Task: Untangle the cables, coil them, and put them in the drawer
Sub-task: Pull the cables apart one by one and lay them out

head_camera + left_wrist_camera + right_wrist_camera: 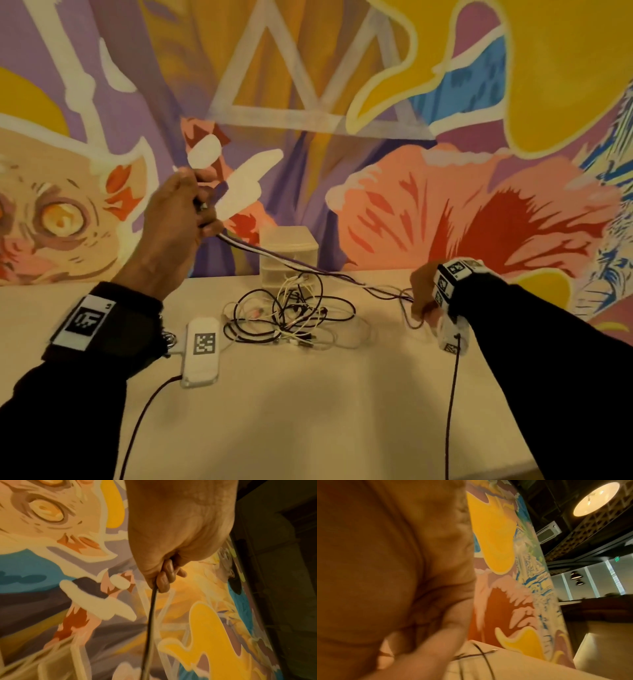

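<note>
A tangle of dark and white cables lies on the cream table in front of a small white drawer unit. My left hand is raised above the table and grips a dark cable, which runs taut down to my right hand. The left wrist view shows the left hand's fingers curled round that cable. My right hand rests low on the table at the right and pinches the same cable there. Its palm fills the right wrist view, with thin cable loops beside it.
A white tagged device lies on the table left of the tangle, with a dark lead running toward me. A painted mural wall stands right behind the table. The table's right edge falls away near my right forearm.
</note>
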